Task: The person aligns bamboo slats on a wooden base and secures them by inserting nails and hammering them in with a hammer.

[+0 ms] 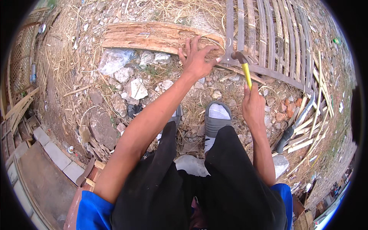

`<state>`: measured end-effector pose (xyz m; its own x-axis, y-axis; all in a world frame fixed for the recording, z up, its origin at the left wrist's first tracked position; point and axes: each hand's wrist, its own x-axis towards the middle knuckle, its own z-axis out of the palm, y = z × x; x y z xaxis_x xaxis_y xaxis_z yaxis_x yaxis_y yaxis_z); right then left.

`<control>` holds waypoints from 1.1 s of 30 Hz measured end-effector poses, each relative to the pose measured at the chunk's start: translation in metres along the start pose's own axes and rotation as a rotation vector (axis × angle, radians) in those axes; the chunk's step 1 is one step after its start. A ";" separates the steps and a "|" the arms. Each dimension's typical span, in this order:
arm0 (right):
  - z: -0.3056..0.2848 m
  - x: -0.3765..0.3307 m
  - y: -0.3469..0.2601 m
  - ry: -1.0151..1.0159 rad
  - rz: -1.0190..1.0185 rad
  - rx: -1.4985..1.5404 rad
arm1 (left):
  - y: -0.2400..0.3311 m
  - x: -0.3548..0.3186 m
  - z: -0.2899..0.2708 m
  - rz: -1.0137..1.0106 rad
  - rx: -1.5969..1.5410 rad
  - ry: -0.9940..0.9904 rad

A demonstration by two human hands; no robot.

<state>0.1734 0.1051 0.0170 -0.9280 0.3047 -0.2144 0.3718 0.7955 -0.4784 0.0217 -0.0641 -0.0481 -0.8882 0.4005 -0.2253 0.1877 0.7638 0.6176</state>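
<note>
My left hand [197,57] rests with its fingers spread on the right part of a weathered wooden plank [134,35]. Its thumb tip lies close to the near left corner of a panel of wooden slats [281,74]. My right hand [253,102] is closed around the yellow handle of a hammer [247,74]. The hammer's dark metal head is over that same corner of the panel, just right of my left thumb. Whether the head touches the slat I cannot tell. The plank's right end reaches under or against the corner.
A black-handled machete [285,138] and several loose bamboo strips [312,132] lie at the right. White stones [138,89] and a clear plastic bag [115,60] sit below the plank. My sandalled feet [217,119] stand on stony, straw-strewn ground. A board [44,184] edged with blocks is at lower left.
</note>
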 end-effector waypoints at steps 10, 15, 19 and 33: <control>-0.014 0.002 -0.012 -0.079 0.098 -0.020 | -0.001 -0.005 0.002 -0.003 0.001 0.005; -0.049 -0.004 -0.056 0.120 0.099 0.288 | -0.007 -0.008 -0.004 0.014 0.011 0.033; 0.003 0.004 0.002 -0.023 0.144 0.082 | 0.005 -0.003 0.000 0.023 -0.021 0.000; -0.014 0.050 0.034 0.150 -0.234 -0.051 | -0.003 -0.041 -0.041 0.117 -0.256 0.255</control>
<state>0.1393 0.1548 0.0024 -0.9831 0.1807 0.0276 0.1485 0.8774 -0.4561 0.0403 -0.1032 -0.0096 -0.9489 0.3139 0.0333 0.2122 0.5562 0.8035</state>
